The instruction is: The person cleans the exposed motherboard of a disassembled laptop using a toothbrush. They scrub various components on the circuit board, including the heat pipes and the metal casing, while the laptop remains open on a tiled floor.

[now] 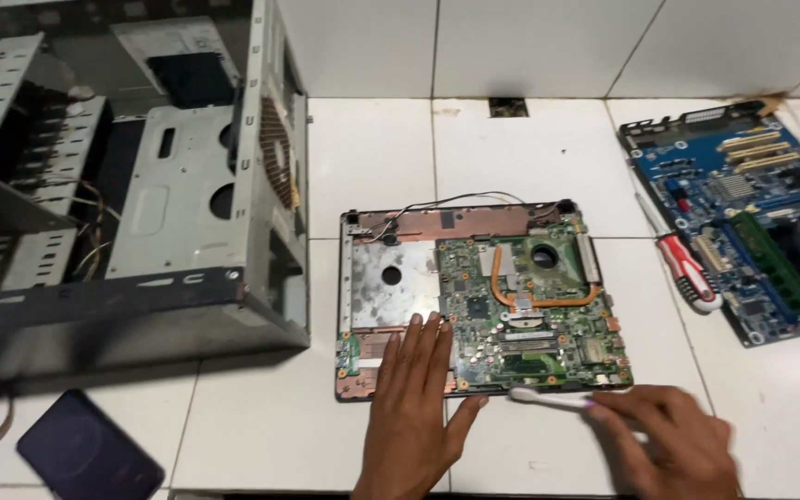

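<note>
1. The left hand (416, 398) lay flat, fingers spread, on the opened laptop base with its green circuit board (483, 301) — pinning it to the white tiled floor (261, 426).
2. The right hand (673, 444) gripped a white toothbrush (548, 398), bristles at the board's near edge — placed to scrub.

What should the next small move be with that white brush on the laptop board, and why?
Probably sweep the white brush up onto the green laptop board. The right hand holds it with the head just at the board's near edge, while the left hand lies flat on the open laptop base, steadying it.
</note>
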